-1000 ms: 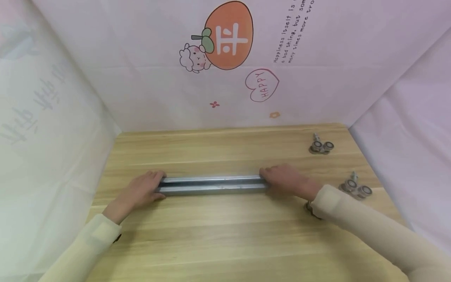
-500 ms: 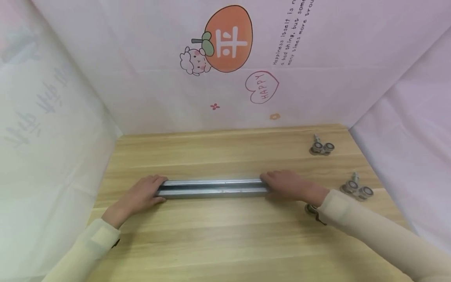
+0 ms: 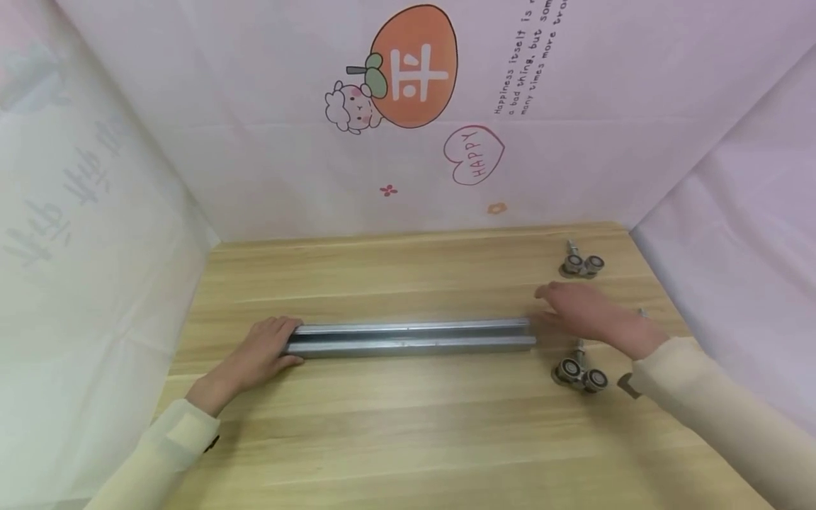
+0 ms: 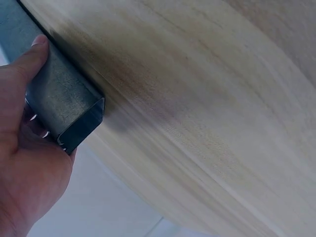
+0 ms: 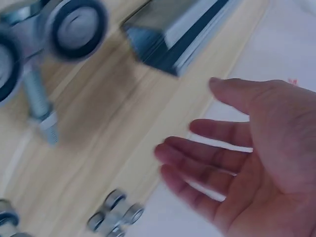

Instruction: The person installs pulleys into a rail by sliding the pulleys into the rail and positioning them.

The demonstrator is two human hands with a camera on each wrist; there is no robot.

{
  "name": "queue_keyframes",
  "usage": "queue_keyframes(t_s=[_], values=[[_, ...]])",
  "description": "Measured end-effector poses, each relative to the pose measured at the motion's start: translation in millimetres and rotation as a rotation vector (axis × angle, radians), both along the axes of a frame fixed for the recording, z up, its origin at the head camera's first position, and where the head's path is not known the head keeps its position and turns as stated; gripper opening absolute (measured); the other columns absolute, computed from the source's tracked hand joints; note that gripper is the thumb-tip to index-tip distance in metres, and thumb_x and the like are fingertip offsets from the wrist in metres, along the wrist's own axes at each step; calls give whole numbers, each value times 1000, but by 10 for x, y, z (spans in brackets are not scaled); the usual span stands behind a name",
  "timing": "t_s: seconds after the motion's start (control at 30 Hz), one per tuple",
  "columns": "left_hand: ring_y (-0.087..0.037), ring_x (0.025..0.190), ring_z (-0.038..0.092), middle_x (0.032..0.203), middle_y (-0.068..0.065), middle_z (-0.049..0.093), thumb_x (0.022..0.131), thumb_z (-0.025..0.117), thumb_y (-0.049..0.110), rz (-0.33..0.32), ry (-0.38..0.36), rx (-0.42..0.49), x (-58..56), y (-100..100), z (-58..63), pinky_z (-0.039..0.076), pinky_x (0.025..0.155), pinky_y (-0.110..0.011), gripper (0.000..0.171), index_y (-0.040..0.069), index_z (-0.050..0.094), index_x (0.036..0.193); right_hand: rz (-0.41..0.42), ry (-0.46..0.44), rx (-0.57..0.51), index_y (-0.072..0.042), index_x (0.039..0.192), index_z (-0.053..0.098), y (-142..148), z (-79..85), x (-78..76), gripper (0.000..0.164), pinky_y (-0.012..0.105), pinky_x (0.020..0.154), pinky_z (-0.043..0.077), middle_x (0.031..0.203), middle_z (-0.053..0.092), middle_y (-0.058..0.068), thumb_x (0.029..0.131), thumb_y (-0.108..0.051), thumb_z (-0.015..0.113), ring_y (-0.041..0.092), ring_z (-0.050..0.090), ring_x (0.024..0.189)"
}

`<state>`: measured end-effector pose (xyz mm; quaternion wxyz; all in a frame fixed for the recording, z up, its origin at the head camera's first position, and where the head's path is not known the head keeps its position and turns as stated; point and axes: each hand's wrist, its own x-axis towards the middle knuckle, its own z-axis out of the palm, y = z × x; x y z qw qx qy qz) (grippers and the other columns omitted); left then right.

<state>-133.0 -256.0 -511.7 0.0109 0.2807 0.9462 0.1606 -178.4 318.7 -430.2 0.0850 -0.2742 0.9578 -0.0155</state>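
Metal rail gripped at one end, with three rollers to its right, on a wooden worktop (image 3: 395, 439). The rail (image 3: 414, 349) lies about midway between the left and right edges, its long axis running left to right, roughly parallel to the far edge. Its slot faces upward, and both ends are hollow.

The left hand (image 3: 255, 348) grips the left end, its thumb laid along the wall that faces the near edge; the fingers pass to the opposite side and are partly hidden. The right hand (image 3: 576, 312) holds nothing: its fingers are extended and apart from one another, just past the rail's right end and not touching it.

The principal relation is along the rail's axis. The left hand is on the rail itself; the right hand is off the free end, on the side of the right edge, and is the nearer of the two to every roller.

The far roller (image 3: 581, 267) lies beyond the right hand, near the far right corner. The near roller (image 3: 580, 376) lies to the right of the rail's end, a little closer to the near edge. The third roller (image 3: 642, 312), near the right edge, is almost wholly hidden by the right wrist; only its bolt tip shows.

Printed cloth (image 3: 287, 184) stands behind the far edge.
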Motion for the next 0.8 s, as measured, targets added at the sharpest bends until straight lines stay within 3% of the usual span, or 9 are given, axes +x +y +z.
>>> queue_keyframes(t_s=[0.13,0.4,0.8], values=[[-33,112,54,124,-18,60,85,72,31,2,-8,4,5,8,13,37,99,-57,62,-3,50,132,-57,-64,32,3,109,66,216,-30,41,34,49,76,55,98,70,18,91,-26,64,30,66,84],[-33,111,54,123,-18,60,84,74,30,3,-3,22,8,10,11,37,98,-56,62,-2,51,131,-197,-243,-39,3,111,65,437,-176,208,31,46,72,56,101,70,18,96,-21,55,23,65,80],[-30,108,54,122,-18,61,83,74,31,6,-12,32,19,13,25,37,97,-56,61,-2,52,130,-265,-282,-86,-3,94,66,447,-374,328,24,29,56,51,79,66,1,86,-25,70,10,56,63]])
